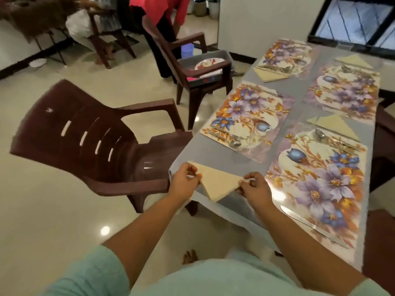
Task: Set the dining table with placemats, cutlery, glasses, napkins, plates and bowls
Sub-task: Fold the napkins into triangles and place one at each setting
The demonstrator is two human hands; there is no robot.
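A: We hold the napkin at the near left corner of the table. Our left hand pinches one end of the folded triangle, and our right hand pinches the other end, fingers curled on the cloth.

B: Yes, and its lower point already hangs over the table edge. I think this is the risk: if we let go here, it may slide down to the floor, because little of it lies on the table.

A: Also the fold can open if we pull the two ends apart too strongly. And the nearest placemat is just beside our right hand, with a knife on it; a careless push could move them.

B: Do we see any writing or brand?

A: No readable words. The brown chair has a small pale mark on its back, but it is too small to read.
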